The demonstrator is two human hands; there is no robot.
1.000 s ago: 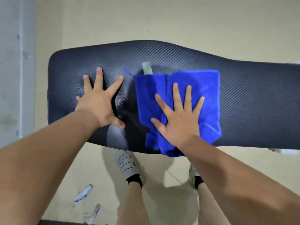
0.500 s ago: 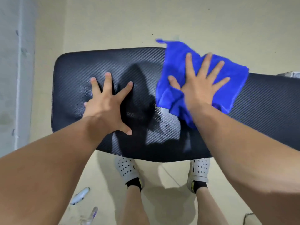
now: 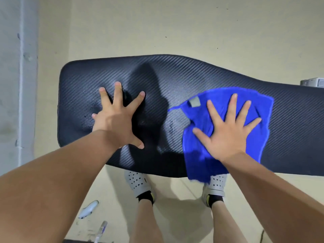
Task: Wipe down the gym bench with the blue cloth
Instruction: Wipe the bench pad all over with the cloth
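Here, cloth [image 3: 198, 162] under R grip [image 3: 228, 135], flat

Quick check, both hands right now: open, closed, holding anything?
Left hand: open, fingers spread, pressed flat on the gym bench, no grip.
Right hand: open, fingers spread, pressing the blue cloth onto the bench.

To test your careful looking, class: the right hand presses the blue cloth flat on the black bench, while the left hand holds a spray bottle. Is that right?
Not quite. The head view shows the left hand holding nothing: it rests open, fingers spread, on the bare bench. The right hand does press the blue cloth flat.
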